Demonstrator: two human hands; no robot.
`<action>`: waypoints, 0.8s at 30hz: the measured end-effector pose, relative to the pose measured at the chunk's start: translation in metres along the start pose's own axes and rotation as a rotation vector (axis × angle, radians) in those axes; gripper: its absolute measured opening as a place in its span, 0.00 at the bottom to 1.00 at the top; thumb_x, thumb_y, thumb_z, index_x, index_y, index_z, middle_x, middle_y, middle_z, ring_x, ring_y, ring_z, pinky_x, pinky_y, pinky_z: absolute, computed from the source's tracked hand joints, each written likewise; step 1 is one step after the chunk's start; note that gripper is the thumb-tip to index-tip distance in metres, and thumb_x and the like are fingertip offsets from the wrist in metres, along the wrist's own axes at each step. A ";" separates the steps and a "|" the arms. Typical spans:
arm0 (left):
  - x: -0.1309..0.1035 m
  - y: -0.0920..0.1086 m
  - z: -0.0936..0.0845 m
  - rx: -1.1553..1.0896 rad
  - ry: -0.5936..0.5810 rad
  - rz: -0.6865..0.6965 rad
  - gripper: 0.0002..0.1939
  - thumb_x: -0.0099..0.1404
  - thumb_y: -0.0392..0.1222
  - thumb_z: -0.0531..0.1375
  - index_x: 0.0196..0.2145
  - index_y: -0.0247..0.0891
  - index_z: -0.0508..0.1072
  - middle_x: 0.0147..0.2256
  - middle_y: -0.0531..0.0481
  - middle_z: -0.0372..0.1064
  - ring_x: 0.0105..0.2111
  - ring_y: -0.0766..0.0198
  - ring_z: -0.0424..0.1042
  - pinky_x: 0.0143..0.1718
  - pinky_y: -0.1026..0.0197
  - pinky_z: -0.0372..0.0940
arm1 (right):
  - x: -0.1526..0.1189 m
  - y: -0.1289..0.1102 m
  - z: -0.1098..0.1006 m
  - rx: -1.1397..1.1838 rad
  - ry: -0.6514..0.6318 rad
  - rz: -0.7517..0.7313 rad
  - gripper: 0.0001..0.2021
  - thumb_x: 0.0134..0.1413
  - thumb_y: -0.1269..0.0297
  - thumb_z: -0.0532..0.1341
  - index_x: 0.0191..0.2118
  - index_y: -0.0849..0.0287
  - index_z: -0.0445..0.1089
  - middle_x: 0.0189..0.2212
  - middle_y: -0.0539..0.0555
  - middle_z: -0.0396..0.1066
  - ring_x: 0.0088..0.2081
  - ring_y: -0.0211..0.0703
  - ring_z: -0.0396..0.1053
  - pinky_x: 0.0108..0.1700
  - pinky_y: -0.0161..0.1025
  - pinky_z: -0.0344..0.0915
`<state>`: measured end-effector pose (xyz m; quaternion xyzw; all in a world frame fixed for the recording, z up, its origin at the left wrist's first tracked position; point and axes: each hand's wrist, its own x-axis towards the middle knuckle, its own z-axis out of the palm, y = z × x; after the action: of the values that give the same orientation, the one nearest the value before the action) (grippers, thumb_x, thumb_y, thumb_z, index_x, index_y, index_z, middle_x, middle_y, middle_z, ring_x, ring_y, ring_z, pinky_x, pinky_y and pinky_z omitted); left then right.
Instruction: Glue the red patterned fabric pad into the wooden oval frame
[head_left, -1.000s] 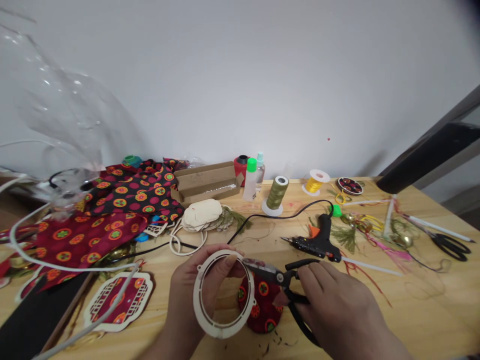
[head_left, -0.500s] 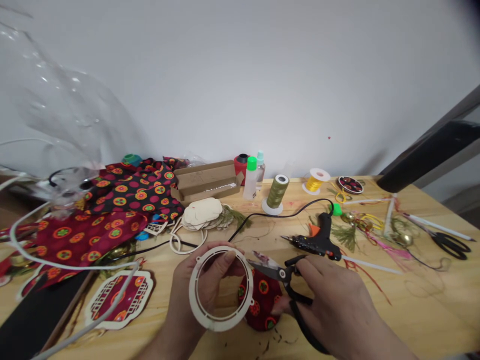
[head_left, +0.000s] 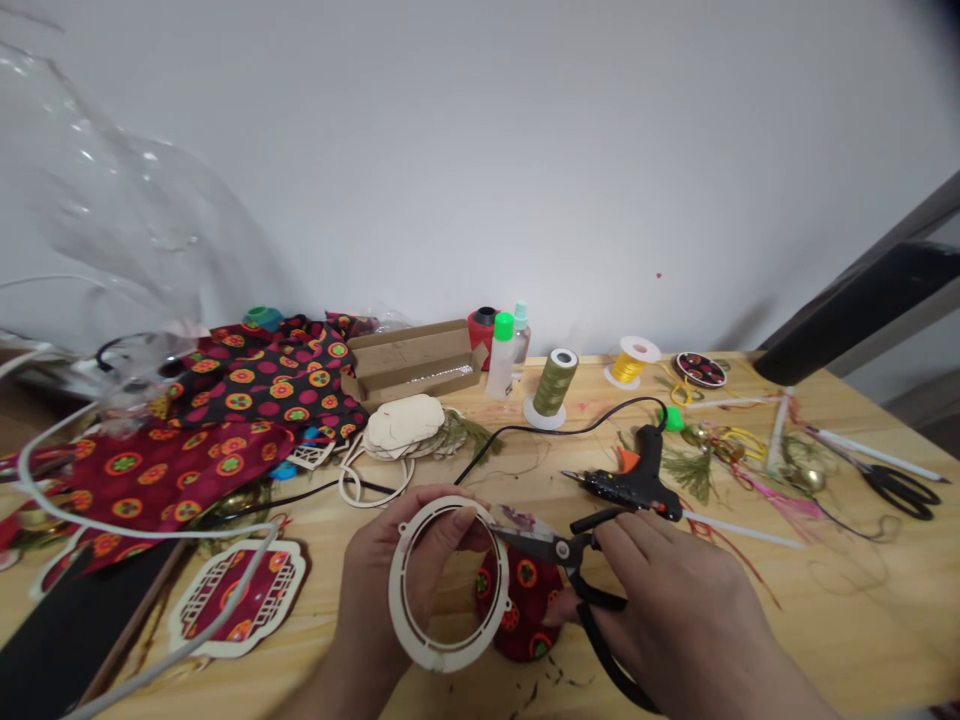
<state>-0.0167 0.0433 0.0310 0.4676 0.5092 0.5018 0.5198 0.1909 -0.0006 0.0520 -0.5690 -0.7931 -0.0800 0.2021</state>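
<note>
My left hand [head_left: 397, 570] holds a pale round ring frame [head_left: 401, 625], with the thumb inside its upper part. Black-handled scissors [head_left: 592, 590] are in my right hand [head_left: 667, 590]; their blades are parted, and the tips reach the ring's upper right edge. Whether the lower blade touches the ring cannot be made out. A round piece covered in dark red patterned fabric [head_left: 529, 600] lies on the wooden table behind the ring and under the scissors, near my right fingertips.
A black glue gun [head_left: 634, 485] with its cord lies beyond my right hand. Patterned fabric [head_left: 285, 380], an open cardboard box [head_left: 416, 370], bottles and an olive thread spool [head_left: 556, 385] stand behind. More scissors [head_left: 896, 487] lie at right, and a framed fabric piece [head_left: 240, 600] at left.
The ring has shifted slightly right and turned a little in my left hand. The scissor tips have moved left, closer against the ring's edge.
</note>
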 end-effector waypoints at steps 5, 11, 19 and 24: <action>-0.001 0.000 0.001 0.006 0.005 -0.032 0.04 0.55 0.41 0.65 0.29 0.39 0.75 0.23 0.53 0.76 0.22 0.64 0.75 0.26 0.68 0.70 | -0.004 -0.001 0.004 -0.090 0.025 -0.034 0.06 0.50 0.64 0.56 0.25 0.56 0.66 0.21 0.52 0.67 0.25 0.45 0.63 0.27 0.40 0.50; -0.001 0.001 0.003 -0.024 -0.007 -0.044 0.04 0.55 0.41 0.65 0.29 0.39 0.75 0.23 0.54 0.76 0.22 0.66 0.75 0.26 0.69 0.70 | -0.001 0.003 0.002 -0.159 0.078 -0.120 0.17 0.61 0.63 0.49 0.23 0.57 0.66 0.19 0.53 0.66 0.23 0.44 0.60 0.27 0.40 0.49; -0.001 -0.002 0.003 -0.113 -0.017 -0.080 0.04 0.53 0.40 0.66 0.28 0.39 0.76 0.22 0.53 0.76 0.22 0.65 0.74 0.26 0.69 0.70 | -0.009 0.003 0.008 -0.023 0.042 -0.043 0.13 0.54 0.69 0.51 0.24 0.59 0.68 0.19 0.54 0.68 0.22 0.45 0.64 0.24 0.40 0.49; 0.001 -0.005 0.003 -0.204 -0.042 -0.108 0.05 0.54 0.41 0.66 0.29 0.38 0.76 0.23 0.53 0.76 0.22 0.64 0.74 0.27 0.66 0.71 | -0.004 0.005 0.007 0.575 -0.351 0.374 0.11 0.47 0.61 0.61 0.20 0.58 0.64 0.14 0.46 0.61 0.18 0.36 0.58 0.20 0.33 0.48</action>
<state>-0.0134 0.0440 0.0264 0.3946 0.4690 0.5123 0.6016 0.1946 -0.0001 0.0430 -0.6290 -0.6882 0.2824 0.2258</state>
